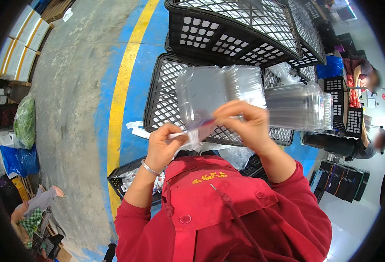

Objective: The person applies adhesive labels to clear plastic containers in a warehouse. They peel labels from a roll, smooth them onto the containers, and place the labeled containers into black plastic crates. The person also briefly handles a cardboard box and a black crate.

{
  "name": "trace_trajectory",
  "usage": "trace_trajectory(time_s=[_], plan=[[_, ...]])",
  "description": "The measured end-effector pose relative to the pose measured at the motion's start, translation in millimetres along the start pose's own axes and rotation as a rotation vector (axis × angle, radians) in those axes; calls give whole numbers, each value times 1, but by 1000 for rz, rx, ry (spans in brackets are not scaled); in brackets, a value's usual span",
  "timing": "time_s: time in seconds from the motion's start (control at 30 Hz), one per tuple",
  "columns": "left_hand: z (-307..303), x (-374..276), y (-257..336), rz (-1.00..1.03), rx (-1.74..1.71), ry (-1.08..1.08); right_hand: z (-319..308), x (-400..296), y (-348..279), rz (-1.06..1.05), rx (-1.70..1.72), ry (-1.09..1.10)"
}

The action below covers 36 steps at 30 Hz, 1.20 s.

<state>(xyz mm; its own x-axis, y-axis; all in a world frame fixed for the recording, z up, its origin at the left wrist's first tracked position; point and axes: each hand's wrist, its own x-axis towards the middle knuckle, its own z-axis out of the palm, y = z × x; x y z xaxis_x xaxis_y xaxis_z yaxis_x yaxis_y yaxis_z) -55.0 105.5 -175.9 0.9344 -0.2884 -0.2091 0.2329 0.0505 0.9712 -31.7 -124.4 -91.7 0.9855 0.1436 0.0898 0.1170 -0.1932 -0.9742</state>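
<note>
Both my hands hold a thin sheet of backing or film (200, 129), blurred, with a red and purple printed part, between them. My left hand (166, 144), with a silver bangle on the wrist, pinches its white end between thumb and fingers. My right hand (243, 122) pinches the other end beside the red part. Just beyond the hands, a stack of clear plastic trays or lids (202, 88) lies on an upturned-looking black lattice crate (161, 78). A second stack of clear plastic containers (290, 104) lies to its right, close to my right hand.
Large black crates (231, 42) stand beyond the stacks. Below my left forearm is a black crate (115, 181) with small packets. A clear plastic bag (236, 157) lies near my right elbow. People (364, 144) are at the far right; another person (32, 209) is at lower left. A yellow line (117, 98) crosses the floor.
</note>
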Motion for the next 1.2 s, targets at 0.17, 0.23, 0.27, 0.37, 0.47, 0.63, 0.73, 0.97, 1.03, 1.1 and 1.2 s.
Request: trace_trajectory(time_s=[0.17, 0.23, 0.27, 0.37, 0.47, 0.63, 0.73, 0.97, 1.03, 1.1, 1.2], plan=[[-7, 5, -35, 165, 11, -15, -23, 44, 35, 440, 28, 136], [-5, 5, -33, 81, -23, -13, -21, 54, 57, 495, -50, 55], [-1, 5, -22, 40, -23, -3, -17, 57, 66, 499, -64, 52], [6, 5, -15, 79, 44, 8, -10, 61, 98, 453, -218, 57], [7, 4, -15, 112, 65, -52, 0, 59, 113, 298, -741, 38], [14, -1, 4, 328, 234, 51, -29, 30, 61, -34, -1235, 309], [28, -4, 29, 343, 306, -67, -56, 6, 100, 147, -1134, 330], [88, 3, 57, 294, 41, 43, -92, -19, 36, -53, -874, 441], [83, 5, 49, 364, 196, -15, -133, -37, -18, -210, -865, 519], [93, 9, 47, 415, 266, 6, -192, -62, -54, -160, -796, 702], [106, 15, 48, 473, 403, -6, -307, -100, -46, 14, -1028, 810]])
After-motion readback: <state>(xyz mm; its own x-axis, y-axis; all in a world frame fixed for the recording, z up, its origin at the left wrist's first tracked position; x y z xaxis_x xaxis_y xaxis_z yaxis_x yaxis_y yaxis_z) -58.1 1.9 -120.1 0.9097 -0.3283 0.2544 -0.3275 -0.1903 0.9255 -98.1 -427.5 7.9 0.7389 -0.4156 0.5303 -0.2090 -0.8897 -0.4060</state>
